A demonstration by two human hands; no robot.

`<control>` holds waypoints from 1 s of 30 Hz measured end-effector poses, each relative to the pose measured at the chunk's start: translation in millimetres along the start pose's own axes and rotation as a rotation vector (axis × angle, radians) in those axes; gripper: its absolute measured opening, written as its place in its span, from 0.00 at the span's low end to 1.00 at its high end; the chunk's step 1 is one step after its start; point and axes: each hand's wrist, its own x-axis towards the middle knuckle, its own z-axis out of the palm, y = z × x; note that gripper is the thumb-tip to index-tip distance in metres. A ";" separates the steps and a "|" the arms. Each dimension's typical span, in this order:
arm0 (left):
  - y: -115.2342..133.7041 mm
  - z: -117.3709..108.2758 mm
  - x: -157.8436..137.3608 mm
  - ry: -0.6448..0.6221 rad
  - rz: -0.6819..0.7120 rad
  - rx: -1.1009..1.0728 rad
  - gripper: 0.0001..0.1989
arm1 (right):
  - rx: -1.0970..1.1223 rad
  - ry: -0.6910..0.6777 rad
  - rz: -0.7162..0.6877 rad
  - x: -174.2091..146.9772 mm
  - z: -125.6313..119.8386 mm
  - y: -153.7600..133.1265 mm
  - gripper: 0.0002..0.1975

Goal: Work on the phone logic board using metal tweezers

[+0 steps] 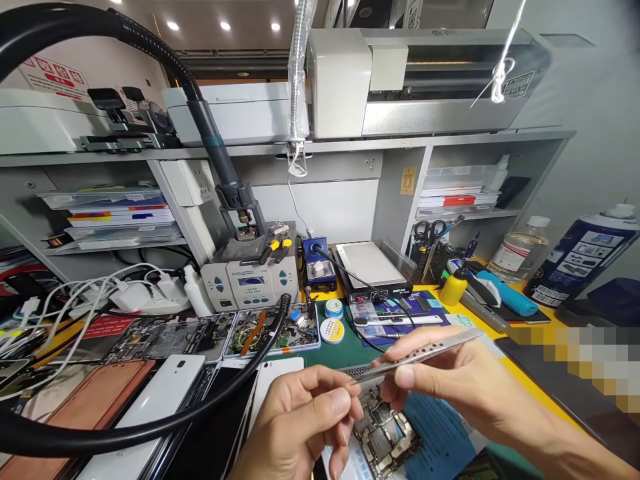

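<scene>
My right hand [450, 383] grips silver metal tweezers [425, 352] that point left over the bench. My left hand [305, 417] pinches thumb and forefinger at the tweezers' tip; what sits between those fingers is too small to tell. Right under both hands lies a bare phone circuit board [385, 433] on a blue mat [435, 440].
A thick black hose [150, 427] loops across the left. Behind stand a grey soldering station [250, 277], a hot plate [373, 267], solder tins [333, 330], open phones and parts trays [200, 337], white phone backs [160, 397], bottles [520, 257] and a spray can [580, 257] at right.
</scene>
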 end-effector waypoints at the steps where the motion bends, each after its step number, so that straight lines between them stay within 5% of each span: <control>1: 0.1 0.1 -0.2 0.001 -0.001 -0.002 0.17 | -0.005 0.002 0.004 0.3 0.0 -0.3 0.06; 30: 0.5 0.4 -2.6 0.016 -0.015 0.019 0.15 | -0.066 -0.010 -0.021 1.1 -0.6 -2.7 0.01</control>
